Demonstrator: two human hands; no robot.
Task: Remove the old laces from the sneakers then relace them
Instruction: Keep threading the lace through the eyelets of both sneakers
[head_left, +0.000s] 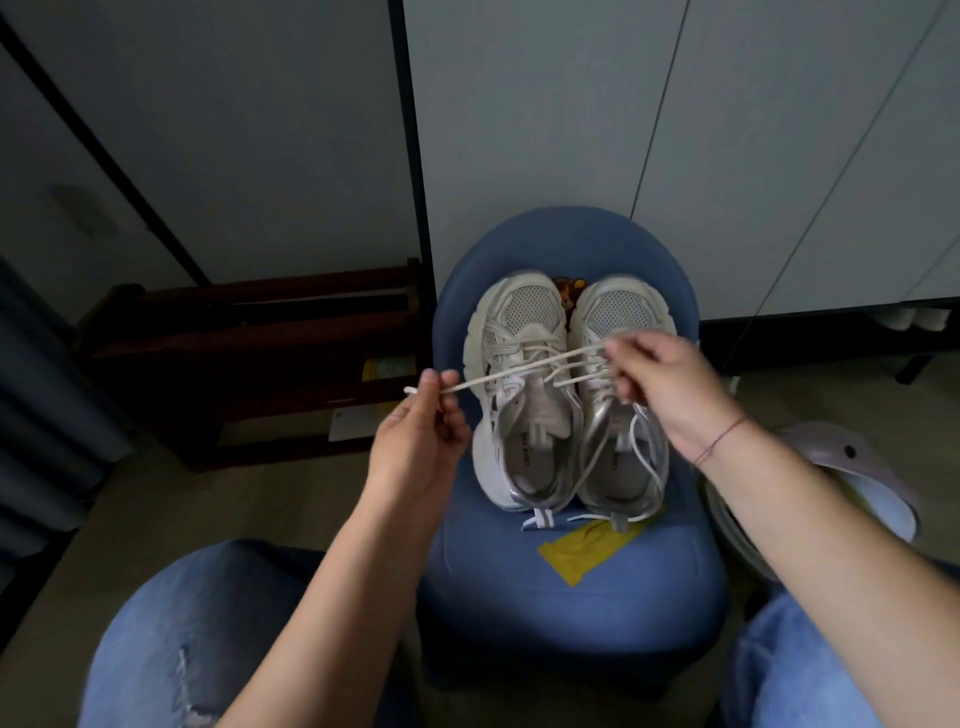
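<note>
Sneakers (524, 322) — a pale, mesh-toed pair with silvery trim — stand side by side on a blue padded stool (571, 587), toes towards its far edge and heels around the middle of the seat. A white lace (519, 367) is stretched taut above their lacing, running from the stool's left edge across to the sneaker on the right. The left hand (421, 431) pinches one end between thumb and forefinger, just off the stool's left edge, with a short tip poking out past the fingers; that grip is narrow, closed on the lace. The right hand (670, 384) hovers over the right sneaker's eyelets, fingertips curled, its grip holding the lace there. A thin red thread (722, 441) circles that wrist. More loose lace trails over the right sneaker's collar, and flat white ends lie behind the heels. Near the stool's front edge lies a yellow packet (587, 545). Beyond — a dark wooden rack (249, 332) on the floor to the left, white cabinet doors (545, 130) behind, and the person's jeans-clad knees (197, 634) nearest of all.
</note>
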